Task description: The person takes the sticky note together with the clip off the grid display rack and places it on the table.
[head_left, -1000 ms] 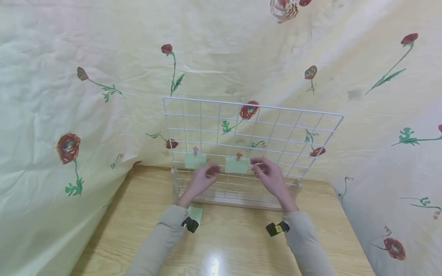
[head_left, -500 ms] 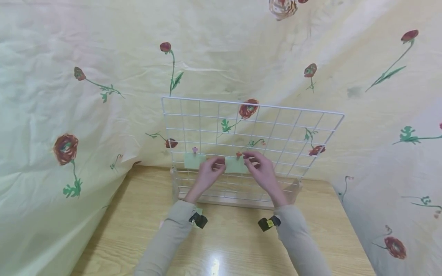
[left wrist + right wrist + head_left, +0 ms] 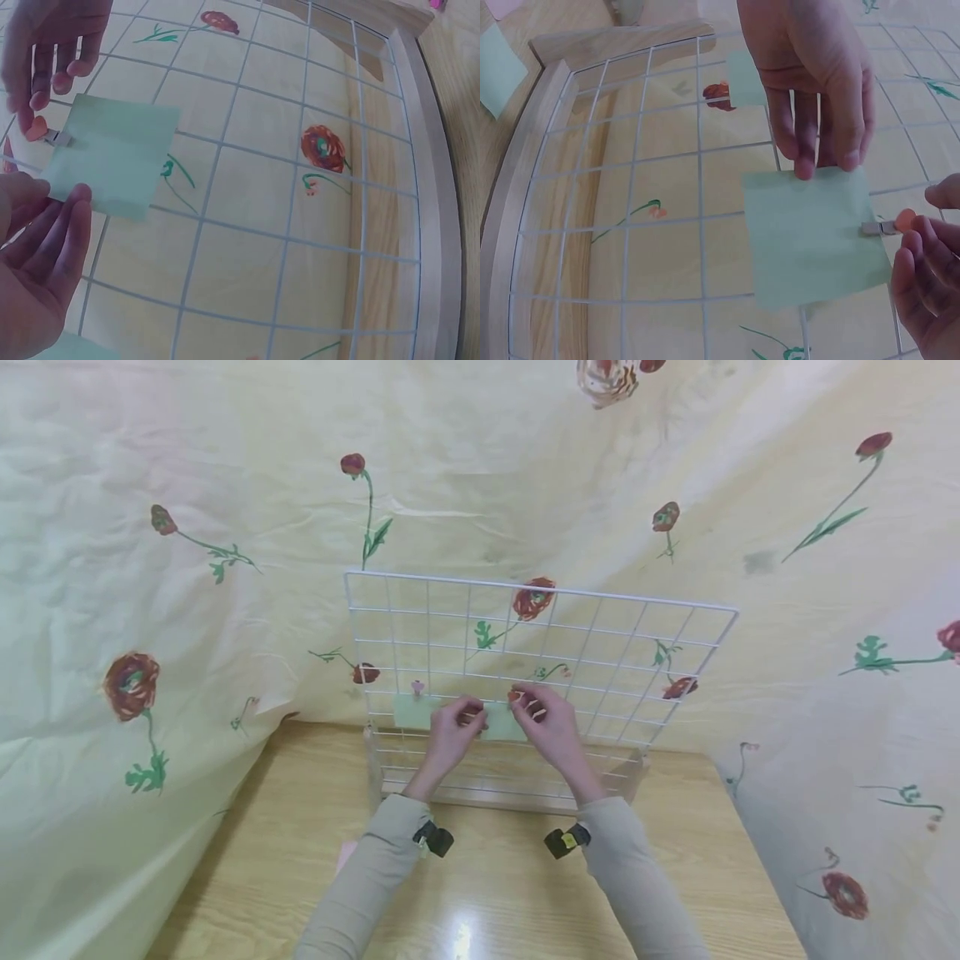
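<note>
A pale green sticky note [image 3: 504, 723] hangs on a white wire grid [image 3: 600, 647], with a small clothespin [image 3: 885, 225] topped by an orange piece at its upper edge. My left hand [image 3: 452, 732] has its fingertips at the note's left edge, thumb and fingers close together. At the clothespin, my right hand [image 3: 551, 722] pinches the orange top; in the right wrist view its fingertips lie right against it. Farther left on the grid hangs another green note [image 3: 408, 712] under a pink-topped clip [image 3: 417, 687], partly covered by my left hand.
The grid stands in a wooden base [image 3: 480, 797] on a wood-grain table [image 3: 510, 910]. A pink paper [image 3: 345, 853] lies beside my left sleeve, and a loose green note [image 3: 499, 71] lies near the base. Flower-printed cloth [image 3: 262, 460] surrounds the table.
My left hand has moved right to the second note's edge. My right hand has come left from beside that note onto its orange-topped clothespin. The pink paper has come into view.
</note>
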Demonstrator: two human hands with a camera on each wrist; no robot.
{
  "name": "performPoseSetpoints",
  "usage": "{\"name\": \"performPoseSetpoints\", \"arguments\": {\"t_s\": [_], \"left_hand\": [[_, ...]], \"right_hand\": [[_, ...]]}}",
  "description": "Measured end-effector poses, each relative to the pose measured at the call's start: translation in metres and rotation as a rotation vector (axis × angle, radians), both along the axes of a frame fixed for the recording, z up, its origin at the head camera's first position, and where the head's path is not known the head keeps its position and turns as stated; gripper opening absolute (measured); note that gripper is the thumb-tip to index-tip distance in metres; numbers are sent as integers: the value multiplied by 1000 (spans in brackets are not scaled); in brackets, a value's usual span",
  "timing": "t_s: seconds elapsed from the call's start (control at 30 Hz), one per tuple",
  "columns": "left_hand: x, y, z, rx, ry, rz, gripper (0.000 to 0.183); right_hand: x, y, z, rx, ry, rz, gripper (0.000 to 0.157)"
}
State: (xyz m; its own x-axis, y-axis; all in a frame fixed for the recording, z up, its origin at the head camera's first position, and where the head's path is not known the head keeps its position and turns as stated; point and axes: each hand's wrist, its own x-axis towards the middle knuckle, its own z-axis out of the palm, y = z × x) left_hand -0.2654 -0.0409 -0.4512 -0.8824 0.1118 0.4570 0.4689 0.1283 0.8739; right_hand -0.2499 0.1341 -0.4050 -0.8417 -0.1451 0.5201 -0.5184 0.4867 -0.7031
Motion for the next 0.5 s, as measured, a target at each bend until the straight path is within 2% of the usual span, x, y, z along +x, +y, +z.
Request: {"name": "performPoseSetpoints", "arguments": {"t_s": [0.23, 0.5], "left_hand": [[-3, 1, -4, -9, 50, 51, 7], [-3, 4, -3, -33, 48, 113, 6]], "right_hand": [[-3, -6, 0, 23, 16, -67, 24], [-5, -8, -1, -16, 8, -58, 15]]}}
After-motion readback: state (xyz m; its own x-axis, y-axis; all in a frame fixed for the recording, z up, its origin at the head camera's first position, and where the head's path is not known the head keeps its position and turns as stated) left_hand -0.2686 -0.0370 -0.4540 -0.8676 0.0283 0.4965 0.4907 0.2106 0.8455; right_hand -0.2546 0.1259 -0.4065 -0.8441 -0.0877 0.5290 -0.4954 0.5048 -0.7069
